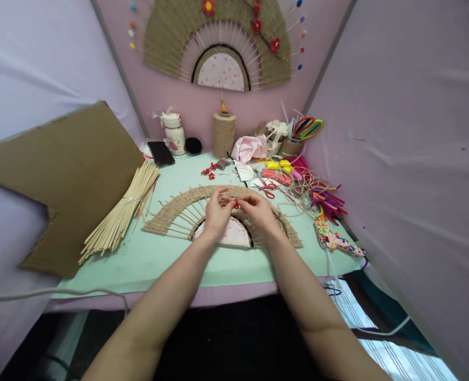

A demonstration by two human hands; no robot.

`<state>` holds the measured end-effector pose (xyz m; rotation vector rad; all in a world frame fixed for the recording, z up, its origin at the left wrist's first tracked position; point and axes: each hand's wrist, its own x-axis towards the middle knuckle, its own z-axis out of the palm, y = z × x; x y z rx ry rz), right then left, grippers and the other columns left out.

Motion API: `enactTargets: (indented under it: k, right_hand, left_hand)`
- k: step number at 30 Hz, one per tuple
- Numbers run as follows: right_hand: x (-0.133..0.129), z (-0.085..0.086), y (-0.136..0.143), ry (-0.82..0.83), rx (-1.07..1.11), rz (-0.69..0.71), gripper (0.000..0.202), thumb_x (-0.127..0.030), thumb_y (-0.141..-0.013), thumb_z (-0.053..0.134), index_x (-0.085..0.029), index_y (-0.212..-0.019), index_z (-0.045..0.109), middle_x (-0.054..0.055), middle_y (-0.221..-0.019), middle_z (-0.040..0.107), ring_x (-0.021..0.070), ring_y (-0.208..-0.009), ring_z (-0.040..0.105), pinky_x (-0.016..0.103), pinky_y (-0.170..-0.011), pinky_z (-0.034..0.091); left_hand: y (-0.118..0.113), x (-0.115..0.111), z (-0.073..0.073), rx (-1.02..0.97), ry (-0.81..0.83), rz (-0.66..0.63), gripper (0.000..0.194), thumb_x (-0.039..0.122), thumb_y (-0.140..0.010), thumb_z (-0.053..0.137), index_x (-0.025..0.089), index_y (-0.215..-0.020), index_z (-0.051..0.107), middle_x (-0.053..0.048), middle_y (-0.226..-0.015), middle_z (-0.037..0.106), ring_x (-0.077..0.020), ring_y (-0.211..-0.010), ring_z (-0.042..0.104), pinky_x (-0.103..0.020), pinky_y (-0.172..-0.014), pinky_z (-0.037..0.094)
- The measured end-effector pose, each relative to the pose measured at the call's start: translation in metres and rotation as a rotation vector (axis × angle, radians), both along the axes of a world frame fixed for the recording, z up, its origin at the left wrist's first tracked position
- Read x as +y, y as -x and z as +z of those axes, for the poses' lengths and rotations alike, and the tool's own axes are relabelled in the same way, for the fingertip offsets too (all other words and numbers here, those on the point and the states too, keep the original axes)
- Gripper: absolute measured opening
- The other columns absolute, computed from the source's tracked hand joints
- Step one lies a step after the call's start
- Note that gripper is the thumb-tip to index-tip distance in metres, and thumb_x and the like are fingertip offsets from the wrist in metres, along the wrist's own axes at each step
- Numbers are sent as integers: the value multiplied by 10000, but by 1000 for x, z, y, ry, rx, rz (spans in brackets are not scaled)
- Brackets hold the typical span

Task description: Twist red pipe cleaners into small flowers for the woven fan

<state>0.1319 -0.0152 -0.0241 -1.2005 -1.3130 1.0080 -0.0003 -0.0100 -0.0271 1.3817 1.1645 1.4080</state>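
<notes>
Between the fingertips of my left hand [218, 211] and my right hand [258, 209] is a small red flower [236, 205], apparently of bent pipe cleaner. Both hands are closed in a pinch on it, and fingers hide part of its shape. Beneath them on the table lies a woven twine fan [171, 214] with thin stick ribs and a half-round, pink-dotted white centre edged in black. My forearms cover part of its lower side. Beyond the fan, several finished-looking red flowers [209, 170] lie in a small group.
A bundle of sticks [119, 214] and folded cardboard [71, 174] are on the left. Scissors [268, 190], pipe cleaners [327, 201] and a patterned glue gun [335, 241] lie right. Behind stand a twine spool [224, 135] and a bottle [174, 135]; a decorated fan [167, 45] hangs above.
</notes>
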Motion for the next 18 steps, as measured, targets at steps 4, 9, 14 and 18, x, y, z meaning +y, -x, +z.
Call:
enactTargets:
  k: [4, 9, 14, 18]
  right_hand:
    - [-1, 0, 0, -17, -60, -7, 178, -339, -694, 612, -167, -728, 643, 7, -697, 641, 137, -643, 545, 259, -623, 428]
    - [-2, 1, 0, -37, -167, 13, 178, -333, -725, 573, -165, -725, 635, 6, -677, 629, 139, -632, 532, 254, -597, 413]
    - [-2, -2, 0, -62, -220, 13, 179, -325, -761, 540, -169, -741, 623, 4, -675, 619, 144, -632, 533, 259, -598, 415]
    - [-4, -3, 2, -84, -277, -5, 150, -297, -763, 537, -172, -732, 615, 3, -676, 615, 142, -630, 530, 258, -591, 401]
  left_hand:
    - [0, -1, 0, 20, 12, 5, 413, 126, -708, 605, 165, -1116, 554, -14, -775, 663, -143, -741, 641, -272, -739, 497]
    - [2, -2, 1, 93, 46, 19, 373, 112, -696, 609, 159, -1066, 599, -27, -772, 692, -152, -712, 649, -275, -703, 499]
    - [3, -1, 0, 113, 66, 15, 346, 118, -691, 624, 150, -1036, 623, -38, -768, 702, -157, -692, 649, -272, -669, 497]
    - [3, -3, 2, 190, 42, 30, 319, 106, -697, 610, 159, -1010, 642, -36, -756, 703, -158, -693, 647, -280, -687, 497]
